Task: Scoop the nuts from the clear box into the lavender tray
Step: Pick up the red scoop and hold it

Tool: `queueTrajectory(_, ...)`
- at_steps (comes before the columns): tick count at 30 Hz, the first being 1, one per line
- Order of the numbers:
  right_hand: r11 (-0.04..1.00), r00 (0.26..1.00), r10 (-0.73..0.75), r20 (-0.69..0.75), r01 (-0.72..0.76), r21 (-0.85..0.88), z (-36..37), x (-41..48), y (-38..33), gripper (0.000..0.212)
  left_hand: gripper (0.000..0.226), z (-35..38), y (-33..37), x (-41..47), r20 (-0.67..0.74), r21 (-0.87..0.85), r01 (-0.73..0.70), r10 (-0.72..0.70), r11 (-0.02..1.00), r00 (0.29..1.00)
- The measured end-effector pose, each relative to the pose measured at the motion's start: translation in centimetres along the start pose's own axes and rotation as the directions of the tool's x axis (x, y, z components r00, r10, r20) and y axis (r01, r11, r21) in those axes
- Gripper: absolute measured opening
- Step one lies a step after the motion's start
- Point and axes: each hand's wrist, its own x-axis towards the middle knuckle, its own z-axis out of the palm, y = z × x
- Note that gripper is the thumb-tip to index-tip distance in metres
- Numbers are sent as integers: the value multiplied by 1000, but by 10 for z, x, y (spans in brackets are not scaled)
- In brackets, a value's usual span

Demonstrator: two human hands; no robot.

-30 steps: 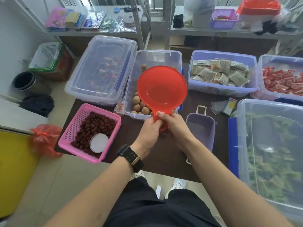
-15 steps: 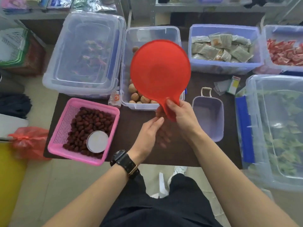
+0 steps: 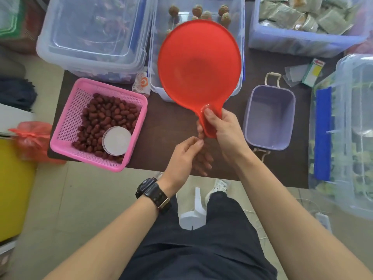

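Note:
My right hand (image 3: pixel 224 130) grips the handle of a large red scoop (image 3: pixel 198 63), whose empty round bowl hovers over the near half of the clear box (image 3: pixel 240 23). Several brown nuts (image 3: pixel 201 13) show at the far end of that box; the scoop hides the rest. The lavender tray (image 3: pixel 269 120) stands empty on the dark table just right of my right hand. My left hand (image 3: pixel 184 158) floats below the handle, fingers loosely curled and holding nothing, fingertips close to the handle's end.
A pink basket (image 3: pixel 66 122) of red dates with a white cup (image 3: pixel 117 140) stands left. A lidded clear bin (image 3: pixel 90 31) is at back left, a blue bin of packets (image 3: pixel 302 39) at back right, a large clear bin of greens (image 3: pixel 347 128) on the right.
My left hand has let go of the scoop handle and dropped back toward me. The right hand alone holds the scoop. The view has tilted further down toward the table.

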Motion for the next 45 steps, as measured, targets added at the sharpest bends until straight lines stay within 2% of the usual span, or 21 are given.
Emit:
queueTrajectory(6,1000,1000,-7,26,8,-6,-11,-10,6,21,18,7,-12,-3,8,14,-13,13,1000,1000)
queueTrajectory(9,1000,998,-14,58,16,-26,-17,-14,10,20,19,7,-25,-7,40,43,-15,14,999,999)
queueTrajectory(11,999,997,-23,72,26,-35,-20,-17,13,20,22,10,-43,-14,103,97,34,-44,995,994)
queueTrajectory(14,998,995,-32,97,38,-57,-24,-19,16,21,28,15,-76,-26,202,269,142,-200,953,959)
queueTrajectory(16,996,992,-40,122,50,-80,-25,-20,18,21,32,16,-92,-27,191,339,187,-263,922,946)
queueTrajectory(20,992,987,-40,158,58,-113,-22,-25,24,22,27,14,-100,-22,132,303,219,-269,928,954)
queueTrajectory(26,988,985,-25,169,51,-147,-18,-30,36,23,23,12,-88,-25,157,178,110,-139,978,978)
queueTrajectory(31,990,995,-42,91,53,-129,-11,-30,46,24,21,-3,-75,-14,122,99,-4,-8,995,992)
queueTrajectory(36,991,994,-105,15,106,-86,-3,-29,53,33,22,-25,-52,1,134,92,-111,98,990,986)
queueTrajectory(39,986,988,-156,-11,155,-59,-1,-22,55,31,28,-35,-43,15,129,112,-135,121,984,984)
queueTrajectory(42,982,983,-181,-33,179,-60,0,-16,59,31,24,-41,-38,20,78,97,-167,160,981,984)
queueTrajectory(45,982,982,-183,-42,180,-64,-3,-13,67,32,27,-42,-33,25,-25,111,-281,285,953,958)
